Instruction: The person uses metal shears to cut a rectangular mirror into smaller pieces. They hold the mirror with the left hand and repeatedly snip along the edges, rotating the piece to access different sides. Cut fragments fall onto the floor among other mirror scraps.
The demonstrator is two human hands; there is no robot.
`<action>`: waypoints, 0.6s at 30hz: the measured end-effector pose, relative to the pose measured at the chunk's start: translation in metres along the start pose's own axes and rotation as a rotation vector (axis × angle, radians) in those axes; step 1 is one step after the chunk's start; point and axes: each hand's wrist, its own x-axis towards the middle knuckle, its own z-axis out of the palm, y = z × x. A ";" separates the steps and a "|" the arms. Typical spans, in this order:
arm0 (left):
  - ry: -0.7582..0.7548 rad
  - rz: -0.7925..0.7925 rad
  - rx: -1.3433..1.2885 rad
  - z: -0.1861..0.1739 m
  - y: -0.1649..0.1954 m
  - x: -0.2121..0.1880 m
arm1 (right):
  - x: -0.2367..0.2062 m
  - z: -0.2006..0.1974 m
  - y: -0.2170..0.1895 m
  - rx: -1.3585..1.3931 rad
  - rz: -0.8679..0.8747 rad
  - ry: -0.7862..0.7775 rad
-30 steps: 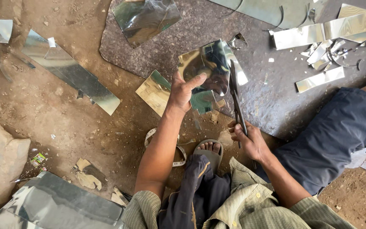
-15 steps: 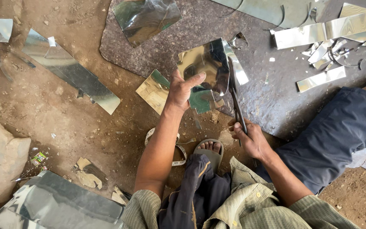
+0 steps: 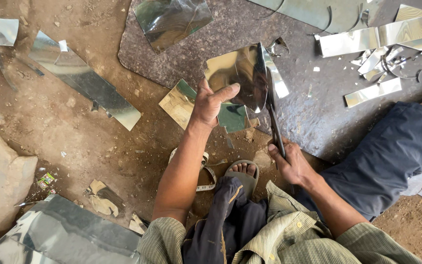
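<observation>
My left hand grips a shiny sheet-metal piece by its lower edge, holding it up over the ground. My right hand is closed around the handles of dark metal shears, whose blades run up along the right edge of the piece. A narrow curled strip hangs off that cut edge. Another cut metal piece lies flat just below my left hand.
A grey stone slab lies under the work. Cut metal strips sit at the top right, a long strip at the left, and a large sheet at the bottom left. My sandalled foot rests below.
The metal piece has tilted and turned slightly in my left hand, and the shears have advanced a little along its right edge.
</observation>
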 end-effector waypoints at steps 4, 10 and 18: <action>0.030 0.018 0.033 0.001 0.001 -0.002 | 0.004 0.010 0.016 0.002 -0.017 0.023; 0.023 -0.019 0.058 -0.002 -0.002 -0.001 | 0.007 0.014 0.031 -0.034 0.225 -0.063; 0.057 0.106 0.048 0.015 -0.005 -0.013 | 0.019 0.013 0.038 -0.099 0.091 0.029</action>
